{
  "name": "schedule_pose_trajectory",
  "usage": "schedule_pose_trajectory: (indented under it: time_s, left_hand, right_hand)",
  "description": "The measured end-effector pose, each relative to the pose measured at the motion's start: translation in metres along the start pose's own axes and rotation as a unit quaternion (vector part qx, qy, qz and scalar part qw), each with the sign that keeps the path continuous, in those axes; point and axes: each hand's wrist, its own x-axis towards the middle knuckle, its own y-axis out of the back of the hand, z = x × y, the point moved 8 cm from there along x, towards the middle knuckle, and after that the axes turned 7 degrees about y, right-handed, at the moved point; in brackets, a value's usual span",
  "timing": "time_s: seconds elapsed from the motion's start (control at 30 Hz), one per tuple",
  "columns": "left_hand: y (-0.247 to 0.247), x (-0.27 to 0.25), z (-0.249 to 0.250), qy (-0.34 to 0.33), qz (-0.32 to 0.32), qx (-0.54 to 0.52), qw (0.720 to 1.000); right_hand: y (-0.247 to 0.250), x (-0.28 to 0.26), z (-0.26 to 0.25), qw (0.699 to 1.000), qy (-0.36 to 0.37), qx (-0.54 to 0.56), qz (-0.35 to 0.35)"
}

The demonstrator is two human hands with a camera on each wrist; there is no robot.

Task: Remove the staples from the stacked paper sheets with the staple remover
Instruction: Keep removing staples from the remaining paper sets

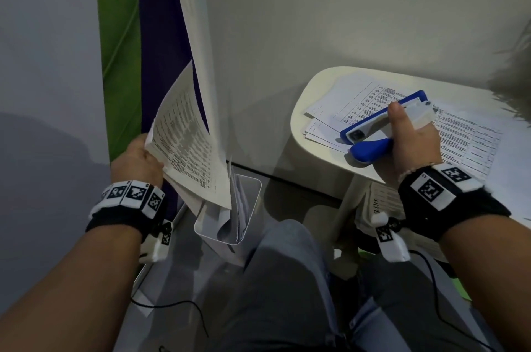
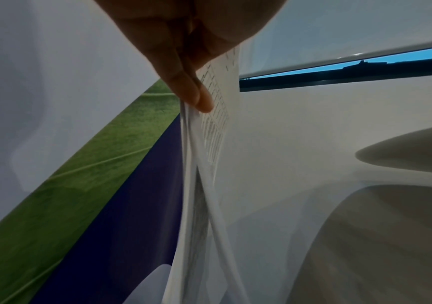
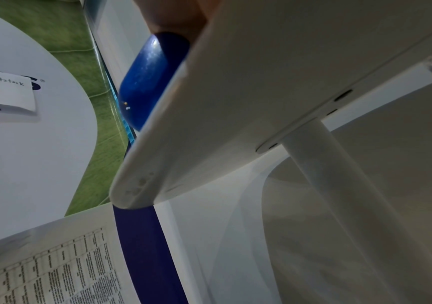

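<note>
My left hand (image 1: 140,159) grips a printed stack of paper sheets (image 1: 186,139) by its left edge and holds it up over a clear bin on the floor. In the left wrist view my fingers (image 2: 196,96) pinch the sheets (image 2: 209,164), which hang down edge-on. My right hand (image 1: 411,136) grips a blue and white staple remover (image 1: 376,127) above the near edge of the small white table (image 1: 313,136). More printed sheets (image 1: 359,104) lie spread on that table. The right wrist view shows the tool's blue underside (image 3: 147,82) past the table edge (image 3: 183,144).
A clear plastic bin (image 1: 253,187) with loose papers inside stands on the floor beside my knee (image 1: 287,251). A green and dark blue banner (image 1: 123,49) hangs at the left. The table leg (image 1: 350,202) stands right of the bin. A cable (image 1: 172,305) trails across the floor.
</note>
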Motion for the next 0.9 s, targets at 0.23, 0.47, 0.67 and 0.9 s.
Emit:
schedule_pose_trajectory:
  time_s: [0.23,0.47,0.67,0.9]
  left_hand:
    - [0.020,0.023,-0.014,0.017,0.048,-0.021,0.998]
    - [-0.003,0.000,-0.008,-0.012,0.007,-0.002,1.000]
    - [-0.070,-0.032,-0.022,-0.002,-0.132,0.037,0.991]
    - [-0.086,-0.042,-0.020,0.090,-0.118,-0.049,0.988]
  right_hand:
    - [0.002,0.003,0.001,1.000,0.005,-0.012,-0.004]
    - [-0.002,0.001,-0.001,1.000,-0.002,0.006,-0.010]
    - [-0.003,0.002,0.002,1.000,-0.002,-0.008,-0.016]
    - [0.000,0.003,0.000,0.999,0.013,-0.028,-0.015]
